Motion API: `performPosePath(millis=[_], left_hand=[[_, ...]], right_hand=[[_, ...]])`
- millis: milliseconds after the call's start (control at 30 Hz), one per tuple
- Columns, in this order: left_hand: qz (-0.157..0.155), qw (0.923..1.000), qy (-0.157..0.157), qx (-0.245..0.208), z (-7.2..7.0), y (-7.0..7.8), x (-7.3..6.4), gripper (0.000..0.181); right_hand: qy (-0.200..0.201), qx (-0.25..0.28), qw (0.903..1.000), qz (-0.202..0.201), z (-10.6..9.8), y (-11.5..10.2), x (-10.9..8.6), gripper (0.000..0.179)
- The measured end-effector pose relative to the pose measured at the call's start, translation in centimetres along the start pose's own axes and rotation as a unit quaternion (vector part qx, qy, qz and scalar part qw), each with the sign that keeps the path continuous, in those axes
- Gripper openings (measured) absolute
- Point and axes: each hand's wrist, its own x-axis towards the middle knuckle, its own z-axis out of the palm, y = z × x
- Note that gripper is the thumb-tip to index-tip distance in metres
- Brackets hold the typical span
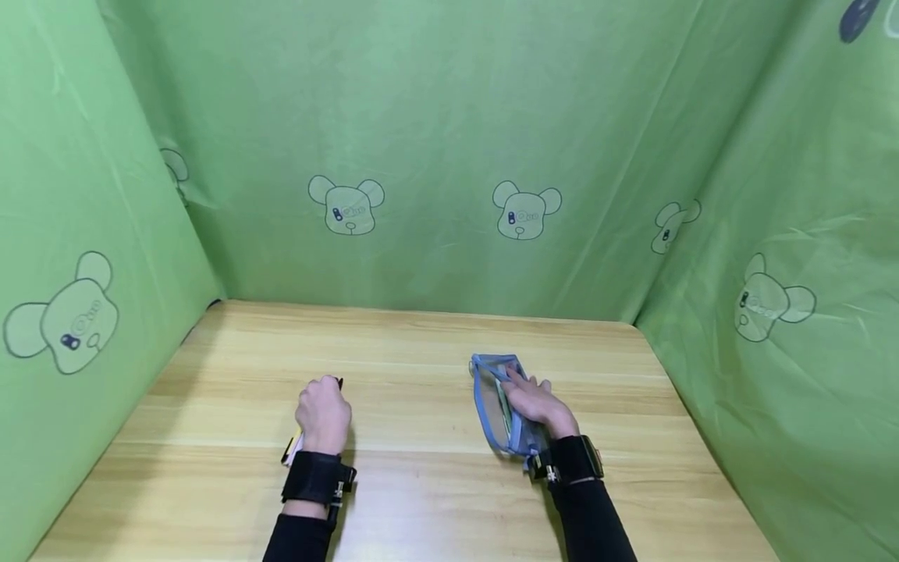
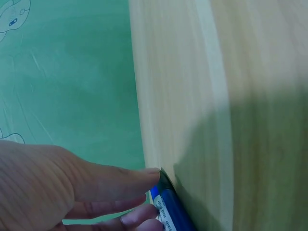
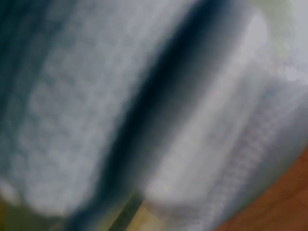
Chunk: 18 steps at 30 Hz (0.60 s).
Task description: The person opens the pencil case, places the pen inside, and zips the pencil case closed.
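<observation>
In the left wrist view, my left hand (image 1: 324,412) pinches a blue pen (image 2: 174,209) with a dark end and a white printed label between thumb and fingers. A small yellow, black and white item (image 1: 292,448) shows beside that wrist, mostly hidden by it. My right hand (image 1: 539,402) grips the side of a see-through pencil pouch (image 1: 489,407) with blue edging, its fingertips at the mouth. Something green and slim (image 1: 506,410) shows inside the pouch. Up close in the right wrist view, the blurred pouch material (image 3: 86,106) fills most of the picture.
Both hands are over a light wooden table (image 1: 414,499). Green cloth (image 1: 435,265) printed with bear heads hangs along the table's back, left and right sides. Each wrist wears a black band (image 1: 312,478).
</observation>
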Motion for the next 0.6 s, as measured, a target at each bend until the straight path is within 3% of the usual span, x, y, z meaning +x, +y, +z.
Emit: performPosePath(millis=[267, 600], left_hand=[[0.006, 0.9998, -0.018, -0.009, 0.25, -0.45, -0.02, 0.015], [0.012, 0.9998, -0.014, -0.006, 0.81, -0.48, -0.17, 0.009]], right_hand=[[0.0, 0.003, 1.0, 0.0, 0.07, -0.13, -0.1, 0.061], [0.004, 0.002, 1.0, -0.002, 0.19, -0.05, -0.04, 0.062]])
